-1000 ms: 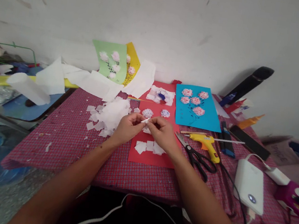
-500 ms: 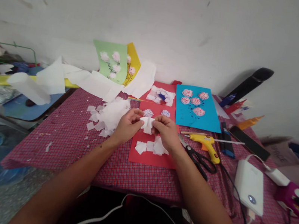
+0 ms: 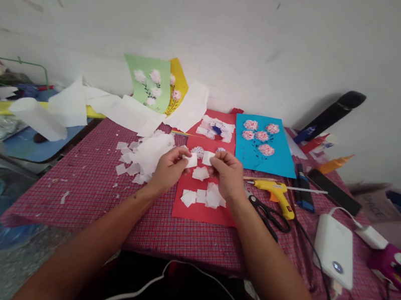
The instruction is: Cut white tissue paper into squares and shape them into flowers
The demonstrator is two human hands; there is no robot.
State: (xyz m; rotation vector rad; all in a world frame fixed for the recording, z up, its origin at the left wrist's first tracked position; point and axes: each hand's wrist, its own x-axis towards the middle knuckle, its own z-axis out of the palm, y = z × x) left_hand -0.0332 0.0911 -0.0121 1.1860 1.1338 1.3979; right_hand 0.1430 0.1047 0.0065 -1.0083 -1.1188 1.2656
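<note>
My left hand (image 3: 172, 166) pinches a small white paper square (image 3: 191, 160) between thumb and fingertips. Another white paper square (image 3: 207, 158) is pinched in my right hand (image 3: 227, 173), a short gap away from the first. Both hands are above a red sheet (image 3: 185, 212). Below them on that sheet lies a small stack of white paper pieces (image 3: 201, 173), with more white squares (image 3: 212, 195) in a row nearer me. Just beyond my fingers sits a speckled purple-and-white paper flower (image 3: 197, 151); a second is partly hidden by my right hand.
A heap of white paper squares (image 3: 152, 151) lies left of the red sheet. To the right are black-handled scissors (image 3: 268, 215), a yellow glue gun (image 3: 278, 190) and a white power bank (image 3: 336, 250). Behind stand a blue flower card (image 3: 283, 158) and a green card (image 3: 142, 62).
The white paper that both hands held together is now two separate squares, one in each hand. A small stack of paper shows on the red sheet beneath them.
</note>
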